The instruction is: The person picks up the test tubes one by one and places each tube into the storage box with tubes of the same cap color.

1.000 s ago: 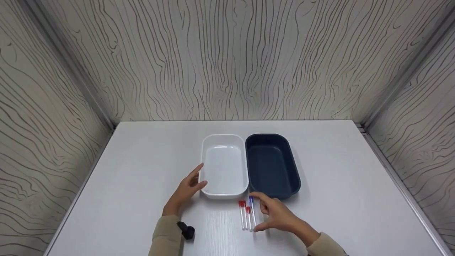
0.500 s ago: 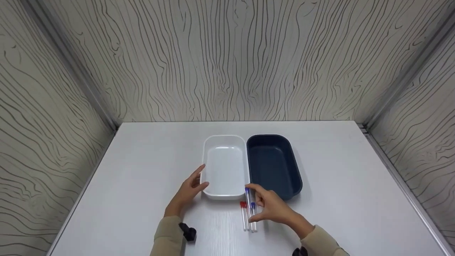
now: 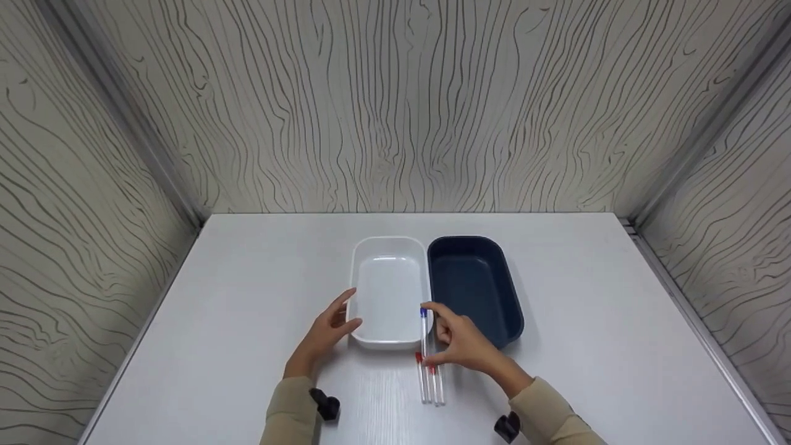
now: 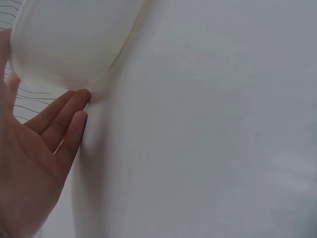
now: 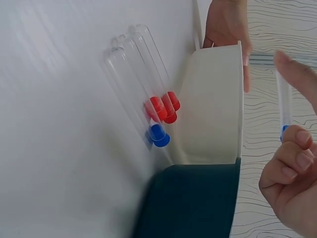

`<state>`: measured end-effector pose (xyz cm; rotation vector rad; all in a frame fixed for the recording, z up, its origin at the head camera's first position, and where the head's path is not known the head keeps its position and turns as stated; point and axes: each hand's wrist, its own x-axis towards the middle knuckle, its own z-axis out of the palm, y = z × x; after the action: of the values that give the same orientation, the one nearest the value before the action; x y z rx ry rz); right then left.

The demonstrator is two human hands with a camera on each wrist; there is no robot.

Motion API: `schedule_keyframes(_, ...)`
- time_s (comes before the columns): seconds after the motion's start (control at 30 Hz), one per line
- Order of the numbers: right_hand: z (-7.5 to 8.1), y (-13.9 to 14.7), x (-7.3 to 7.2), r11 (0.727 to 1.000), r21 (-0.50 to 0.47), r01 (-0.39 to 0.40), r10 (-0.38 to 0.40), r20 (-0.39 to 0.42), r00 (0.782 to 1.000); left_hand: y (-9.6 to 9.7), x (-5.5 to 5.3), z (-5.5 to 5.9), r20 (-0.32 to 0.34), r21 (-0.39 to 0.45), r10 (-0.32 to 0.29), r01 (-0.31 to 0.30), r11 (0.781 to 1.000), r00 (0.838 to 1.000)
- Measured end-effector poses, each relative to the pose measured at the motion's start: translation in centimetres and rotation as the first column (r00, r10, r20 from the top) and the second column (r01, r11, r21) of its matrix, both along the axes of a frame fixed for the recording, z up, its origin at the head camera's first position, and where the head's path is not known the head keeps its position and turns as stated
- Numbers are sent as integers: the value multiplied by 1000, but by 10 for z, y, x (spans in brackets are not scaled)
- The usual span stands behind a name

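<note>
My right hand pinches a clear test tube with a blue cap lengthwise between thumb and index finger. This tube hangs over the near right corner of the white dish. In the right wrist view the held test tube stands out past the dish rim, its cap partly hidden by fingers. My left hand holds the left side of the white dish, thumb at the rim; the left wrist view has other fingers against its outer wall. Several test tubes with red caps and a blue cap lie below the dishes.
A dark blue dish stands side by side with the white one, to its right. Both are on a white table, enclosed by wood-patterned panels at the back and sides.
My right hand has picked up a blue-capped test tube and carried it up and left to the white dish's near right corner. The left hand stays at the dish.
</note>
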<state>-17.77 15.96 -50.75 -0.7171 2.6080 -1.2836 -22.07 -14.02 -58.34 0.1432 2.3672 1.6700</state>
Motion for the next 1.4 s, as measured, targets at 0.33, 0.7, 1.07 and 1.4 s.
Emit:
schedule_keyframes(0.33, 3, -7, -11, 999, 27, 29, -29, 14, 999, 0, -1, -2, -28, 15, -10, 10, 1000, 1000)
schedule_keyframes(0.7, 6, -20, -23, 996, 51, 79, -81, 26, 996, 4, 15, 34, -11, 15, -12, 12, 1000, 1000)
schedule_keyframes(1.07, 0, -30, -34, 995, 35, 95, -96, 5, 995, 0, 1, -2, -27, -8, 2, -2, 1000, 1000)
schedule_keyframes(1.4, -7, -40, -42, 995, 30, 96, -95, -21, 995, -1, -2, -5, -57, -17, -29, 28, 999, 998)
